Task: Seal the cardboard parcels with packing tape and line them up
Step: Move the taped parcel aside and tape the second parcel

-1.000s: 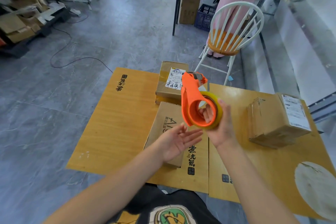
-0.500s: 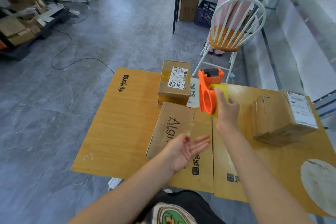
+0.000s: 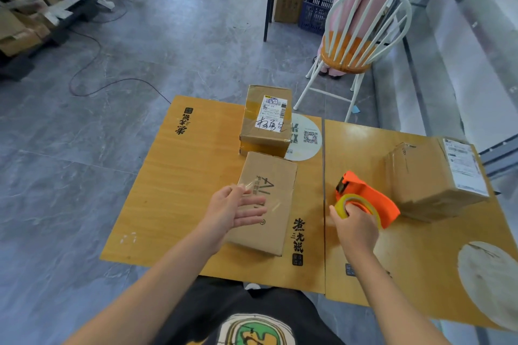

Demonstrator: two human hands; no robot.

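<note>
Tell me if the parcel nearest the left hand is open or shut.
Shut: the near parcel has a flat top, no flap raised. Whether it is sealed, cannot tell.

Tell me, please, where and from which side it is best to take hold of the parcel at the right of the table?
Probably by its near and far faces, coming from above. The right parcel lies flat on the table with nothing on top, while the tape dispenser, gripped by the right hand, crowds its left side.
</note>
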